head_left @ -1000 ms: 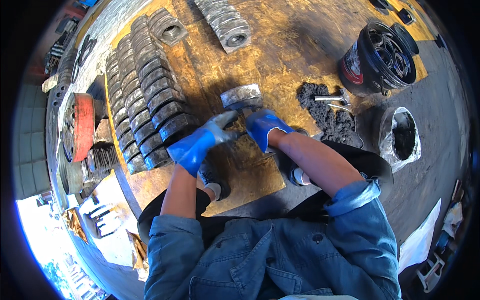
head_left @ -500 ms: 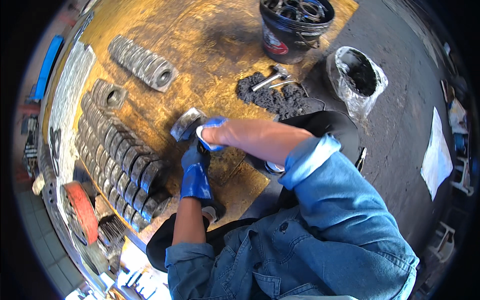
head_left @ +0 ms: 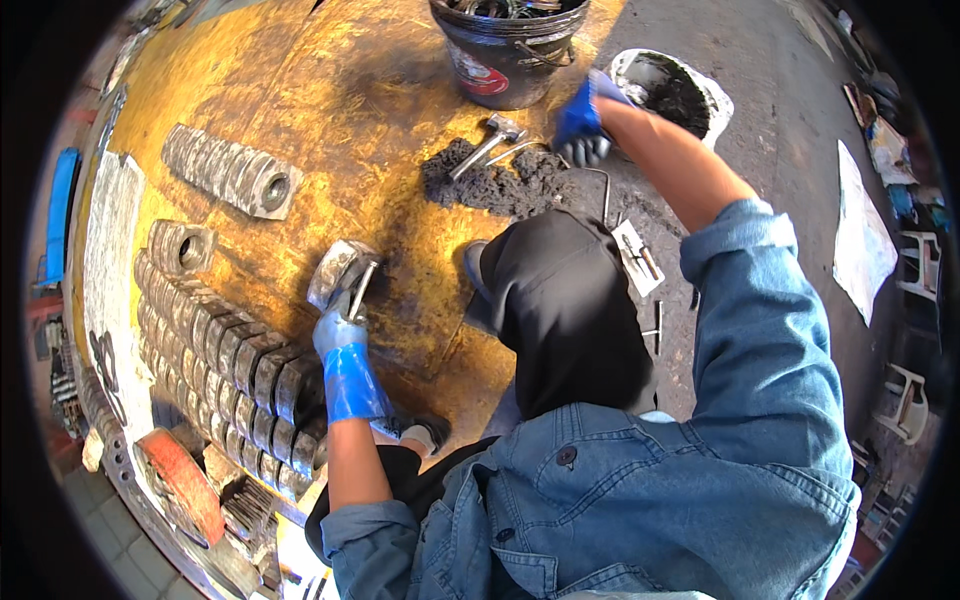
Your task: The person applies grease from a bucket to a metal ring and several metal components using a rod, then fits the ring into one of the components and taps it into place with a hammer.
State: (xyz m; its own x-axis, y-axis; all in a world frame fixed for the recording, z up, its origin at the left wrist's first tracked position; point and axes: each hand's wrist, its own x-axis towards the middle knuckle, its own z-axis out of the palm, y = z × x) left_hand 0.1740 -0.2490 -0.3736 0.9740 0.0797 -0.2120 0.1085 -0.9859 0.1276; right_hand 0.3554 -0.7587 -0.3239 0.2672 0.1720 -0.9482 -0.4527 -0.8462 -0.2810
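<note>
My left hand (head_left: 341, 328), in a blue glove, is closed around a thick metal block (head_left: 340, 270) with a curved, worn surface. A short shiny metal pin (head_left: 364, 290) stands up at the same hand; whether it is fixed in the block I cannot tell. Out to the right, my gloved right hand (head_left: 583, 128) hovers beside a plastic-lined tub of black grease (head_left: 668, 88). Its grey-tipped fingers are bent and pressed together, and anything in them is hidden. Below it lie a bent metal rod (head_left: 606, 195) and a heap of dark grit (head_left: 530, 185) with a hammer (head_left: 490, 145) on it.
Long rows of similar metal blocks (head_left: 225, 345) line the left side of the yellow, stained board (head_left: 330, 120). A shorter row (head_left: 225, 170) lies farther off. A black bucket of metal rings (head_left: 505, 55) stands at the back. My bent knee (head_left: 570, 310) rises mid-right.
My right hand has left the block and swung far right to the grease tub. My left hand keeps the block, and the pin now shows. The view has shifted too.
</note>
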